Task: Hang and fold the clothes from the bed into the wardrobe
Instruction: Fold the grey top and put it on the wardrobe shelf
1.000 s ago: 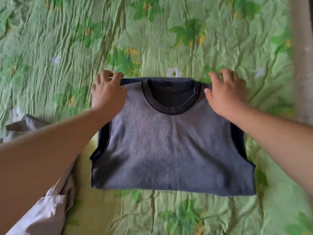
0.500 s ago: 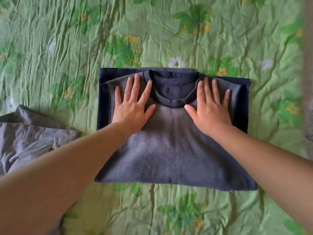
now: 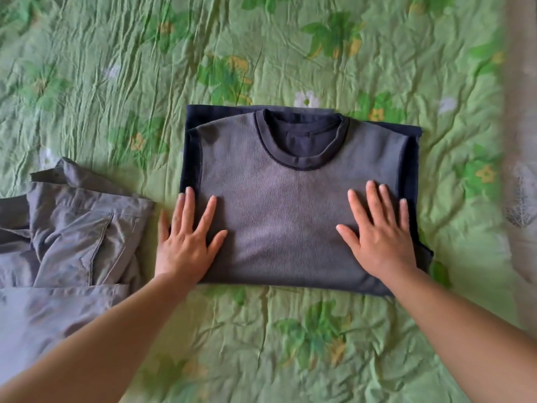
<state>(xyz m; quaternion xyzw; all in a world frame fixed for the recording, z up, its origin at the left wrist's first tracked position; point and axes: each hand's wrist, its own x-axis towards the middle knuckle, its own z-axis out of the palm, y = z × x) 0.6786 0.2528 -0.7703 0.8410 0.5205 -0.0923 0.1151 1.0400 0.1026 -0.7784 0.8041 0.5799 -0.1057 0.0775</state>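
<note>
Your left hand [image 3: 186, 245] lies flat, fingers straight and spread, on the near left corner of the folded grey knitted top with navy collar [image 3: 290, 205]. Your right hand [image 3: 380, 237] presses flat the same way near its right edge. The top rests mid-bed on the green floral bedspread [image 3: 116, 68]; crumpled grey trousers [image 3: 72, 228] lie just left.

A crinkled green bedspread [image 3: 116, 68] spreads across nearly everything, printed with darker leaves, yellow blooms and a few white flowers [image 3: 305, 98]. Along its right edge runs a blurred, pale grey-beige strip [image 3: 520, 82] bearing a dark leaf motif [image 3: 521, 205].
</note>
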